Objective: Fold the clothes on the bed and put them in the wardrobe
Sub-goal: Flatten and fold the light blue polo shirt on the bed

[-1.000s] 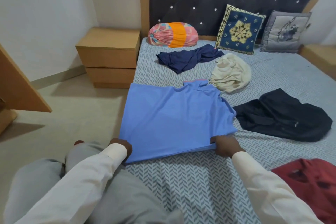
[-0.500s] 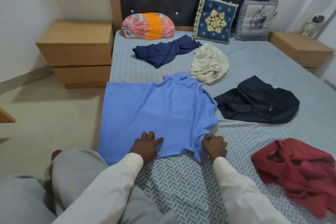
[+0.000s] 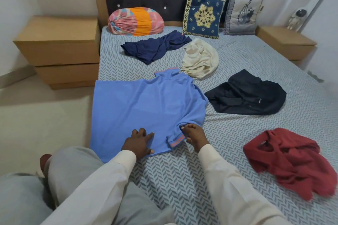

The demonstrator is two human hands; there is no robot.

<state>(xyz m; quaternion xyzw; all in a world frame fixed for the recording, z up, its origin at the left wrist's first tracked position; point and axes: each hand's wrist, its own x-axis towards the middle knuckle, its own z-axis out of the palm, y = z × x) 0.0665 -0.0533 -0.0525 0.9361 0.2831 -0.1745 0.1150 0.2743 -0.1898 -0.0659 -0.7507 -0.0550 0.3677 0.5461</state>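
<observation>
A light blue polo shirt (image 3: 142,107) lies flat at the bed's (image 3: 256,64) near left edge, its collar pointing away from me. My left hand (image 3: 140,141) presses flat on the shirt's lower part with straight fingers. My right hand (image 3: 193,134) pinches the shirt's right sleeve, whose orange-striped cuff is folded in over the body. Loose on the bed lie a navy garment (image 3: 155,47), a cream garment (image 3: 200,58), a black garment (image 3: 247,95) and a red garment (image 3: 290,160).
A wooden nightstand (image 3: 58,49) stands left of the bed and another (image 3: 285,42) on the right with a small figurine. A round striped pillow (image 3: 135,21) and two cushions lean on the dark headboard. My grey-trousered knee (image 3: 73,166) rests at the bed's edge.
My left hand left the shirt's lower left corner and now presses on its middle. My right hand has folded the right sleeve inward. The view has swung to the right.
</observation>
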